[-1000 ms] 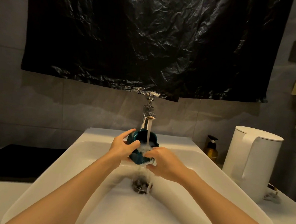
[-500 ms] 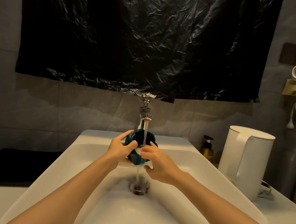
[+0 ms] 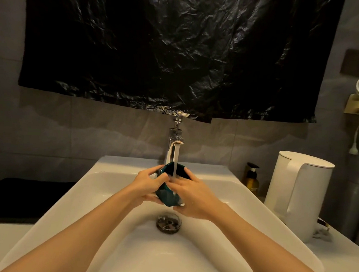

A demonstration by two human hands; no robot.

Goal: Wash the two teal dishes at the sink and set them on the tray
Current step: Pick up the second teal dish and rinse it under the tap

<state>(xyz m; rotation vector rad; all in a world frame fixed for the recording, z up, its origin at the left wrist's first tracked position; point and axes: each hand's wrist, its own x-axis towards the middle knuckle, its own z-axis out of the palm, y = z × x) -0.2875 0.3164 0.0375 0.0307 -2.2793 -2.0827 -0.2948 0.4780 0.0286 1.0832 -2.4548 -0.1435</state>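
Teal dish [image 3: 167, 195], small and faceted, is up over the sink [image 3: 113, 167] basin, right under the faucet [image 3: 175, 138] and above the drain [image 3: 168, 222]. The water stream [image 3: 175, 163] hits its upper rim and the right fingers.

Left hand [image 3: 148, 184]: the grip is curled round the dish's left wall, thumb on the near face. Right hand [image 3: 193, 197]: the grip holds the right side, with fingers laid across the front and one fingertip over the top edge.

Change: a second ago the right hand sat lower, rubbing at the bottom edge in the flow, with the dish's opening facing more this way and foamy splash round the drain. Now the right fingers have slid up across the face, the dish is clamped between both hands with its outer wall showing, and the drain shows plainly with less splash.

Judgement: still mid-rinse on the first dish, working round the outside. No second teal dish in view, and nothing is set down yet.

Outward: a dark flat panel [image 3: 23, 197] lies on the left surface; it may be the tray, cannot tell. A soap bottle [image 3: 252, 178] and a white kettle [image 3: 297, 193] stand on the right surface. A black plastic sheet [image 3: 169, 51] hangs on the wall above.
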